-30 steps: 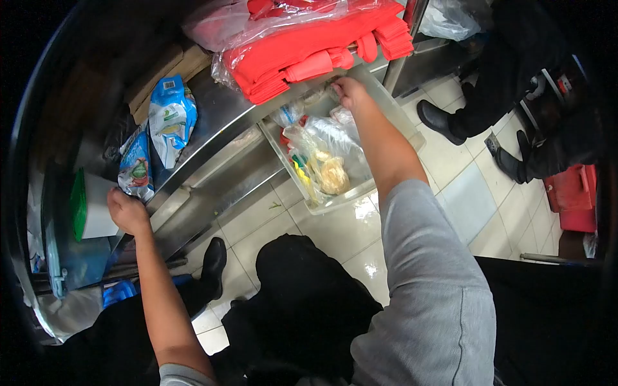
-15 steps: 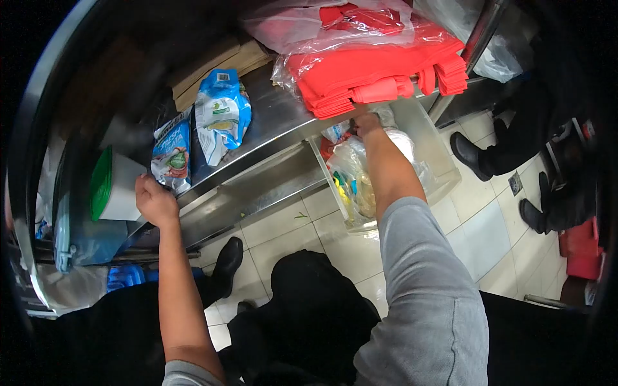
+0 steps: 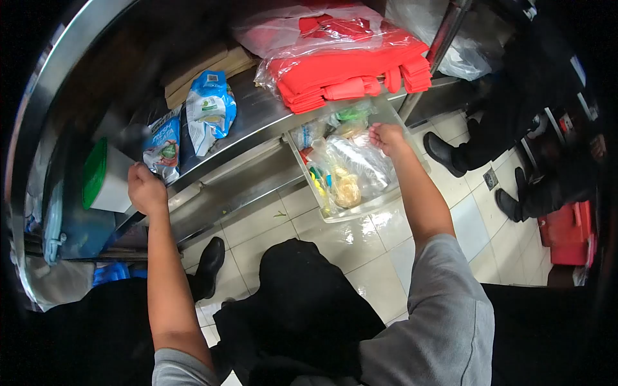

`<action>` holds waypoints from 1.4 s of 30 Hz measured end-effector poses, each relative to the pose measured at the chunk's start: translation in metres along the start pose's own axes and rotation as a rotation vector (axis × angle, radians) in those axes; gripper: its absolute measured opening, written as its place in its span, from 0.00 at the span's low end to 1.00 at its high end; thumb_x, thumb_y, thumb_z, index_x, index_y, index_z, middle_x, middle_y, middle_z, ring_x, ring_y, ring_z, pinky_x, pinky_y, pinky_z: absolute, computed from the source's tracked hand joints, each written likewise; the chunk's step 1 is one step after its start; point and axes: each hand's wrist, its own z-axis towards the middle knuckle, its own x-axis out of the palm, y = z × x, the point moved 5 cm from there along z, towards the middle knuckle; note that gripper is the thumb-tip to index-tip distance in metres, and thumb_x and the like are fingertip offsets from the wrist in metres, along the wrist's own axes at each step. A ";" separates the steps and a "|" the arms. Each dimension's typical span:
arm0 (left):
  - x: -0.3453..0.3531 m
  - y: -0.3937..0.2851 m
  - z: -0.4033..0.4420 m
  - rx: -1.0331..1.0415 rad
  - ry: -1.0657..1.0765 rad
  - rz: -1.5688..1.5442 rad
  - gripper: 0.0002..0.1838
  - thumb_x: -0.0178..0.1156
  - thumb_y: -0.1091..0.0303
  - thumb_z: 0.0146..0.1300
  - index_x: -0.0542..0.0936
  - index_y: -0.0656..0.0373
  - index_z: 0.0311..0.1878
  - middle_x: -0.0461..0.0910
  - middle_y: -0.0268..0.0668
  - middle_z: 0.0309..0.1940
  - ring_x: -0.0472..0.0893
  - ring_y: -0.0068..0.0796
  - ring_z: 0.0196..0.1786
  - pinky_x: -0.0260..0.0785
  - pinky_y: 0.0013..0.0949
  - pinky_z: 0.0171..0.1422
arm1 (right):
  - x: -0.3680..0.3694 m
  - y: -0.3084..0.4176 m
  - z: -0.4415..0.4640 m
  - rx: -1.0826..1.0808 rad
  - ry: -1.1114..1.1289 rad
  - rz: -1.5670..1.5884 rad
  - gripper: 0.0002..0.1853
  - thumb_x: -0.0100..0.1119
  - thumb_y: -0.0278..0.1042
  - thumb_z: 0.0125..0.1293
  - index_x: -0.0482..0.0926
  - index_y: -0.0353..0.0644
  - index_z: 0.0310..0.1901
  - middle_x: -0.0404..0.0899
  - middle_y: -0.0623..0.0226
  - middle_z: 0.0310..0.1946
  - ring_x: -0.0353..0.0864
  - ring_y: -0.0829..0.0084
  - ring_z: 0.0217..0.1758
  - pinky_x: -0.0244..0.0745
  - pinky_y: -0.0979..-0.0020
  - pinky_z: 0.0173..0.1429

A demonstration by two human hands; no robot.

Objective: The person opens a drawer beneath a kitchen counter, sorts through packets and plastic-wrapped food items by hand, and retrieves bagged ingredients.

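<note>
A pulled-out, pale plastic drawer (image 3: 371,210) hangs under the metal shelf (image 3: 248,110). Inside are clear plastic bags (image 3: 360,161), a rolled beige item (image 3: 347,192), a green-tinted bag (image 3: 354,111) and small yellow things at the left side. Over the drawer's right part, my right hand (image 3: 388,138) has its fingers curled in beside the clear bags; what they pinch, if anything, is hidden. My left hand (image 3: 147,188) is closed on the shelf's front edge, between a blue food pouch (image 3: 164,147) and a white tub with a green lid (image 3: 111,180).
Red folded bags (image 3: 347,71) in clear plastic overhang the shelf above the drawer. A second blue-and-white pouch (image 3: 211,109) lies near brown paper (image 3: 209,74). A metal post (image 3: 438,58) rises right of the drawer. Another person's dark shoes (image 3: 444,154) are at the right, near a red crate (image 3: 566,231).
My right hand has moved from the drawer's back, below the red bags, to its right part. More of the drawer's contents now shows. My left hand stays at the shelf edge.
</note>
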 end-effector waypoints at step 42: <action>0.005 0.013 0.002 0.012 0.053 0.087 0.25 0.41 0.50 0.66 0.80 0.60 0.46 0.80 0.50 0.44 0.77 0.54 0.48 0.67 0.45 0.51 | 0.071 -0.016 -0.032 -0.276 0.339 -0.075 0.21 0.54 0.37 0.64 0.70 0.38 0.57 0.79 0.56 0.47 0.82 0.61 0.46 0.79 0.61 0.49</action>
